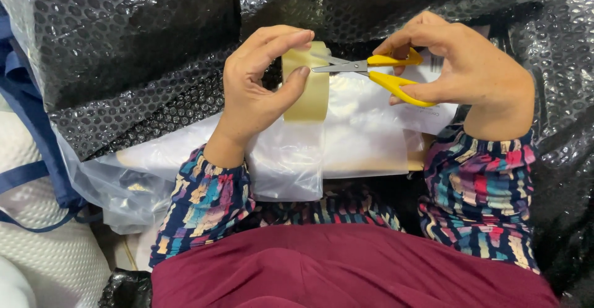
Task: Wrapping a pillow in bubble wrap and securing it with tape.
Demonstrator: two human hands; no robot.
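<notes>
1. The left hand (257, 88) pinches a strip of clear tape (306, 85) between thumb and fingers, holding it taut above a plastic-wrapped parcel (359, 134).
2. The right hand (461, 66) is closed through the yellow handles of the scissors (371, 69), just beside the left.
3. The scissors lie crosswise, long axis running hand to hand, tips pointing toward the left hand and touching the tape's edge.
4. The tape runs away from the person, square to the blades; the left hand is nearer to it.
5. Black bubble wrap (142, 48) lies beyond both hands.

One pair of scissors (371, 73) — one tape strip (307, 91) — two hands.
</notes>
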